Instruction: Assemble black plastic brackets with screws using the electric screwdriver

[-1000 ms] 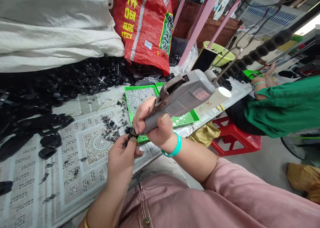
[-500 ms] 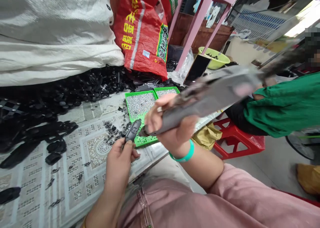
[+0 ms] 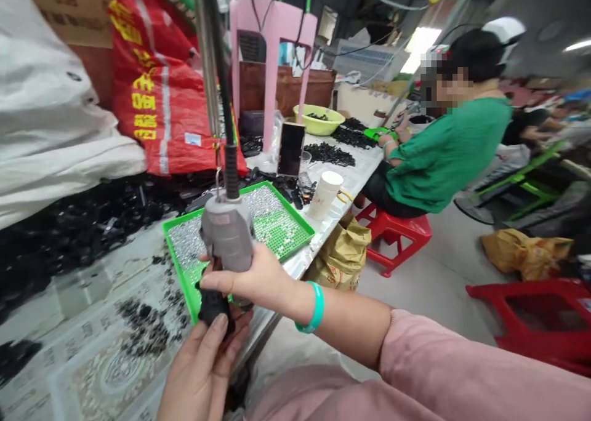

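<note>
My right hand [image 3: 258, 279], with a teal band at its wrist, is wrapped round a grey electric screwdriver [image 3: 227, 230]. The tool stands nearly upright, with a black cable [image 3: 229, 156] and a hook at its top end. Below it, my left hand [image 3: 201, 362] grips a small black plastic part [image 3: 213, 304] between thumb and fingers. The screwdriver's tip is hidden, so I cannot tell if it touches the part. Just behind both hands lies a green tray [image 3: 181, 278] of small silvery screws [image 3: 182, 241].
Black parts [image 3: 92, 242] heap along the left, under a white sack [image 3: 55, 119] and a red bag [image 3: 152, 101]. A phone [image 3: 290, 150], a white container [image 3: 325, 193] and a yellow bowl [image 3: 318, 124] stand farther back. A co-worker in green [image 3: 452, 156] sits at right.
The screwdriver has swung from a slanted, blurred position to upright above the black part. My hands have come together. The view has turned to the right, showing the co-worker and more of the tray.
</note>
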`<state>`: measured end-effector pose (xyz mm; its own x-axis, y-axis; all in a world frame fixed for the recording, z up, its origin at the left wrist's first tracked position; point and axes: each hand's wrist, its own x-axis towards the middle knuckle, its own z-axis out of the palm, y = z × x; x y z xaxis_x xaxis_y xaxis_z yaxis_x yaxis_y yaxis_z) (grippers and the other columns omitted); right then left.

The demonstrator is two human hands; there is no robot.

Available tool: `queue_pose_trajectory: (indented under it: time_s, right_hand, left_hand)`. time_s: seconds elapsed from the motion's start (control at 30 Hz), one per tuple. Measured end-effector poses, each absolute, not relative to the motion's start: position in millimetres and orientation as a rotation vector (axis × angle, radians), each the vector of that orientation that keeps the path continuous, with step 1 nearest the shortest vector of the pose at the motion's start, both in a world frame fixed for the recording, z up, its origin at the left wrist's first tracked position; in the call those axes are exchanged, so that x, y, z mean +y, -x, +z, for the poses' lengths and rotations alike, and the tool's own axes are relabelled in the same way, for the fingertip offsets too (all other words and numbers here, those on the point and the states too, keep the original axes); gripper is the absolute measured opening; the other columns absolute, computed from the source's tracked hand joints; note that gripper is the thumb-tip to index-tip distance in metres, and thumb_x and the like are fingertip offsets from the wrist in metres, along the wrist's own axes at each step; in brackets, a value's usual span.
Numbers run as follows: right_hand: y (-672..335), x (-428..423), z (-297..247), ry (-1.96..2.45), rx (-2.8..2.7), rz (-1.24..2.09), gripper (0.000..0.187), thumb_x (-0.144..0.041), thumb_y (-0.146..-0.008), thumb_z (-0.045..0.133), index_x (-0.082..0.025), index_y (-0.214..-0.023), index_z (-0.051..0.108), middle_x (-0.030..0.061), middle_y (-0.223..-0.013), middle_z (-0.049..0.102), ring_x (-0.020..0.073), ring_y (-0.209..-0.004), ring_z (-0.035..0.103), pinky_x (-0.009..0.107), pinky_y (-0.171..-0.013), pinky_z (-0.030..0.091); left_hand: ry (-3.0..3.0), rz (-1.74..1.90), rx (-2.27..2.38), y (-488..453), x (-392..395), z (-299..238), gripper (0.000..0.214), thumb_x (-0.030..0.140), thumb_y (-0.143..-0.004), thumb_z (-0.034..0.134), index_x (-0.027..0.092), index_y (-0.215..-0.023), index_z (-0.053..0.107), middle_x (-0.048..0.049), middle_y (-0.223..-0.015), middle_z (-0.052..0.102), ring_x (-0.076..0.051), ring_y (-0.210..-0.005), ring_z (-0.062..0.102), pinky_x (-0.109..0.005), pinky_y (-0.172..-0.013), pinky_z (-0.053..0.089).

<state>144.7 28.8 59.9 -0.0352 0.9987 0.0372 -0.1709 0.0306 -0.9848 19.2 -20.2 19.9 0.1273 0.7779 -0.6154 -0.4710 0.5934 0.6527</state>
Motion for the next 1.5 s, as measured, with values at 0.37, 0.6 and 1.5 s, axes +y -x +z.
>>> queue_pose_trajectory:
  time_s: [0.37, 0.6, 1.5]
  right_hand:
    - [-197.3, 52.3, 39.0, 0.992, -0.933, 0.842, 0.041, -0.055, -0.074, 0.06, -0.015, -0.082, 0.061, -0.0035, -0.052, 0.053, 0.009, -0.046, 0.049, 0.023, -0.048, 0.041]
    - [-189.1, 78.7, 21.7, 1.17, -1.085, 0.7, 0.035, -0.05, -0.076, 0.061, -0.017, -0.086, 0.058, 0.0012, -0.073, 0.058, 0.013, -0.068, 0.052, 0.03, -0.069, 0.043]
    - [26.5, 92.1, 25.5, 0.708, -2.6, 0.626, 0.026, -0.014, -0.088, 0.047, -0.019, -0.102, 0.068, 0.0088, -0.099, 0.065, 0.0178, -0.085, 0.058, 0.031, -0.076, 0.045]
  left_hand:
    - [-0.565, 1.012, 1.344, -2.5, -5.7, 2.4, 0.038, 0.037, -0.058, 0.081, 0.019, -0.085, 0.063, -0.0028, -0.09, 0.071, -0.02, -0.081, 0.068, -0.024, -0.069, 0.056]
    - [-0.442, 1.036, 1.145, -11.9, -31.4, 18.0, 0.035, 0.037, -0.062, 0.079, 0.013, -0.083, 0.066, -0.0067, -0.082, 0.069, -0.015, -0.066, 0.062, -0.028, -0.066, 0.054]
    - [-0.141, 1.33, 1.09, 93.6, -79.8, 2.8, 0.033, 0.024, -0.069, 0.073, 0.014, -0.099, 0.064, -0.0089, -0.09, 0.068, -0.012, -0.054, 0.058, -0.025, -0.052, 0.047]
